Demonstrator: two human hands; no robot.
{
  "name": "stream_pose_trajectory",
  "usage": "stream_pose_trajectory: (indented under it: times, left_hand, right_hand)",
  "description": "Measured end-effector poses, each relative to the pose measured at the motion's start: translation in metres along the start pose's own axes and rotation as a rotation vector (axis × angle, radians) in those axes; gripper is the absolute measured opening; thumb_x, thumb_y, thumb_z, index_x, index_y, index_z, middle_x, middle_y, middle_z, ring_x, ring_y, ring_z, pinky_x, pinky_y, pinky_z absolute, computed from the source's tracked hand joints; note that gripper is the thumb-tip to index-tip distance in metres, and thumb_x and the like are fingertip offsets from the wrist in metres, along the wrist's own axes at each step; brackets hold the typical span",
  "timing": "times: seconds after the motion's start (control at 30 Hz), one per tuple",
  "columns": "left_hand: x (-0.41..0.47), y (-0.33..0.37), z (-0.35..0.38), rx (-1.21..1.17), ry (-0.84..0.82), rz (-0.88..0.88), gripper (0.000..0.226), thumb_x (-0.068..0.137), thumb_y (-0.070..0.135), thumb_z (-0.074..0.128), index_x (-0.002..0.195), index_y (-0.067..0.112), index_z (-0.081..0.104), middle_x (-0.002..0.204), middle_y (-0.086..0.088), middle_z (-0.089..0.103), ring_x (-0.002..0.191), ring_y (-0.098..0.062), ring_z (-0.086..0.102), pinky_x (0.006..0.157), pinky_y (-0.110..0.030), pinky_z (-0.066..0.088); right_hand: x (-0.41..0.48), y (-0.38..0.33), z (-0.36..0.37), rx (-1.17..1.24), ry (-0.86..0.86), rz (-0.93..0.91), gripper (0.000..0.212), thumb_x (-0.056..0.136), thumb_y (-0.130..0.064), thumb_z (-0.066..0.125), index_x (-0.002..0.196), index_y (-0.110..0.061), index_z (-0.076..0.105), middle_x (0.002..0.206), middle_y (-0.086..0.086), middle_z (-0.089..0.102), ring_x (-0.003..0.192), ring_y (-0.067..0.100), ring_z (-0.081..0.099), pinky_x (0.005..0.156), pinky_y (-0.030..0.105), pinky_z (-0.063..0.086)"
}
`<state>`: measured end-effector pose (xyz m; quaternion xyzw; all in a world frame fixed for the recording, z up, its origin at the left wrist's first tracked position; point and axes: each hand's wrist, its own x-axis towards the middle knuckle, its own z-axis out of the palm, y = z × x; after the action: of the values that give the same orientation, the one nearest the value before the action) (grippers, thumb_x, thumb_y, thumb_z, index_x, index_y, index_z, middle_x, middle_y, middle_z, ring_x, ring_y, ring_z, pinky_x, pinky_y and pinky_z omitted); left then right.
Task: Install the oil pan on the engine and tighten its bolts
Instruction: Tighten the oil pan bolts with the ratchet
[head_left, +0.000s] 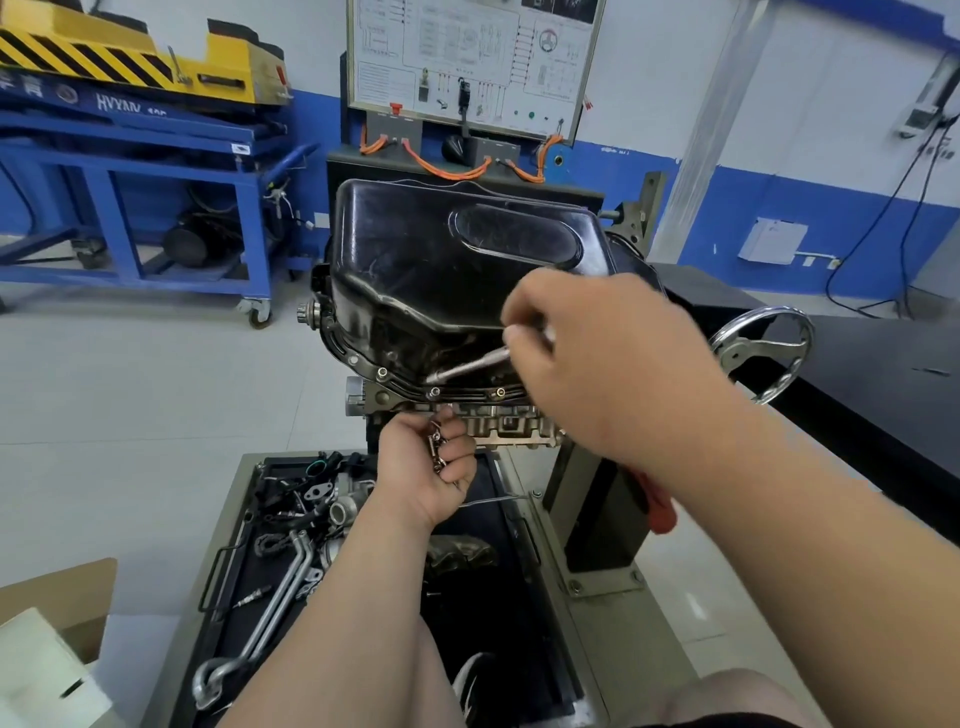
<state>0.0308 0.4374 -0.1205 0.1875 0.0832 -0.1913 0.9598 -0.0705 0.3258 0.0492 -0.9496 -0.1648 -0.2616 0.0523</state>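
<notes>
The black oil pan (441, 260) sits on the upturned engine (498, 421), which is held on a stand. Bolts (434, 391) stand in the pan's near flange. My right hand (597, 353) grips a slim metal socket driver (472, 366) whose tip rests on the middle bolt of the near flange. Below the flange, my left hand (426, 462) is cupped around several loose bolts (436, 444).
A tray (540, 551) at the stand's base holds pipes, hoses and small engine parts. The stand's chrome handwheel (763, 353) is at the right, beside a dark bench (883, 384). A blue cart (156, 208) stands at the left, a wiring board behind, cardboard box (57, 613) bottom left.
</notes>
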Motion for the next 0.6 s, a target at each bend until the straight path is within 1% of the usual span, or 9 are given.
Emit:
stream_pose_trajectory:
  times: [0.07,0.13,0.2,0.3,0.37,0.47,0.6]
  left_hand:
    - [0.000,-0.004,0.002,0.007,0.007,-0.013,0.017,0.078,0.014,0.033,0.068,0.015,0.046,0.052,0.005,0.038,0.032,-0.007,0.030,0.026,-0.014,0.015]
    - [0.003,-0.009,0.004,0.040,0.025,-0.037,0.024,0.089,0.014,0.029,0.071,0.016,0.045,0.052,0.004,0.039,0.032,-0.007,0.030,0.024,-0.016,0.017]
    - [0.004,-0.014,0.008,0.092,0.028,-0.061,0.027,0.096,0.015,0.029,0.077,0.015,0.048,0.054,0.004,0.043,0.032,-0.006,0.031,0.024,-0.016,0.018]
    - [0.004,-0.026,0.012,0.147,-0.012,-0.088,0.021,0.099,0.018,0.036,0.086,0.014,0.052,0.061,0.005,0.051,0.033,-0.004,0.032,0.026,-0.015,0.018]
    - [0.006,-0.036,0.015,0.132,-0.016,-0.099,0.018,0.098,0.021,0.040,0.087,0.013,0.052,0.065,0.005,0.057,0.033,-0.003,0.033,0.026,-0.015,0.019]
    - [0.012,-0.054,0.023,0.106,0.006,-0.117,0.015,0.095,0.024,0.047,0.085,0.014,0.052,0.066,0.007,0.060,0.033,-0.003,0.032,0.026,-0.014,0.018]
    - [0.022,-0.086,0.042,0.082,0.007,-0.128,0.010,0.079,0.023,0.057,0.081,0.013,0.056,0.065,0.008,0.060,0.031,-0.003,0.030,0.026,-0.015,0.017]
  right_hand:
    - [-0.003,0.014,-0.007,0.084,0.040,0.036,0.011,0.091,-0.036,0.046,0.091,-0.033,0.057,0.069,-0.016,0.053,0.063,0.006,0.050,0.060,0.031,0.049]
    - [-0.008,0.027,-0.011,0.119,0.075,0.067,0.009,0.091,-0.034,0.049,0.088,-0.034,0.057,0.066,-0.020,0.050,0.061,0.003,0.048,0.058,0.030,0.048]
    - [-0.014,0.038,-0.011,0.116,0.079,0.096,0.009,0.091,-0.035,0.049,0.087,-0.035,0.057,0.064,-0.019,0.049,0.059,0.002,0.047,0.056,0.028,0.045]
    - [-0.025,0.056,-0.009,0.131,0.063,0.162,0.008,0.091,-0.036,0.049,0.083,-0.037,0.053,0.063,-0.018,0.049,0.061,0.002,0.047,0.055,0.027,0.040]
    - [-0.033,0.070,-0.008,0.162,0.066,0.215,0.008,0.090,-0.036,0.051,0.082,-0.037,0.054,0.063,-0.017,0.051,0.062,0.004,0.048,0.058,0.028,0.041]
    - [-0.046,0.091,-0.008,0.201,0.061,0.271,0.008,0.088,-0.036,0.051,0.084,-0.034,0.057,0.066,-0.015,0.055,0.065,0.008,0.053,0.064,0.033,0.048]
    - [-0.060,0.117,-0.009,0.243,0.094,0.329,0.007,0.085,-0.036,0.053,0.081,-0.035,0.059,0.066,-0.015,0.056,0.066,0.007,0.054,0.063,0.033,0.049]
